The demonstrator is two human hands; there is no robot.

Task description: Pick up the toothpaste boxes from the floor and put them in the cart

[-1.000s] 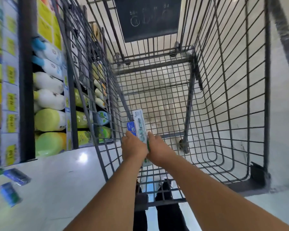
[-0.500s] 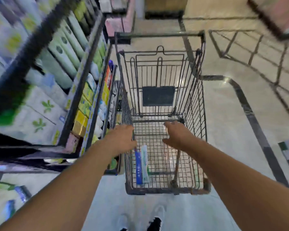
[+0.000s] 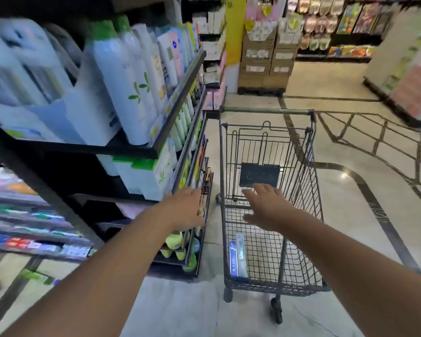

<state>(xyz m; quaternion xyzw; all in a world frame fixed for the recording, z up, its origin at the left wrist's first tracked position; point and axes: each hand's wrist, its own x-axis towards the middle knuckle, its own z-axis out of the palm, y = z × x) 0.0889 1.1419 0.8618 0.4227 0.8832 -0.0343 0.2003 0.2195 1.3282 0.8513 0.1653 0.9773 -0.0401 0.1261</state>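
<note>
While both hands, left (image 3: 188, 210) and right (image 3: 265, 206), are held apart, open and empty, two toothpaste boxes (image 3: 237, 257) are noted along the cart's (image 3: 319, 190) near-left floor edge; remaining floor boxes cannot be confirmed.

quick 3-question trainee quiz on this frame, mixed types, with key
1. True or false: the left hand grips a box.
2. Where do the toothpaste boxes lie in the cart? A) along its left wall B) against its far end C) on its handle
3. Fill in: the right hand is over the cart, fingers spread, holding ____.

Key: 1 false; 2 A; 3 nothing
</note>
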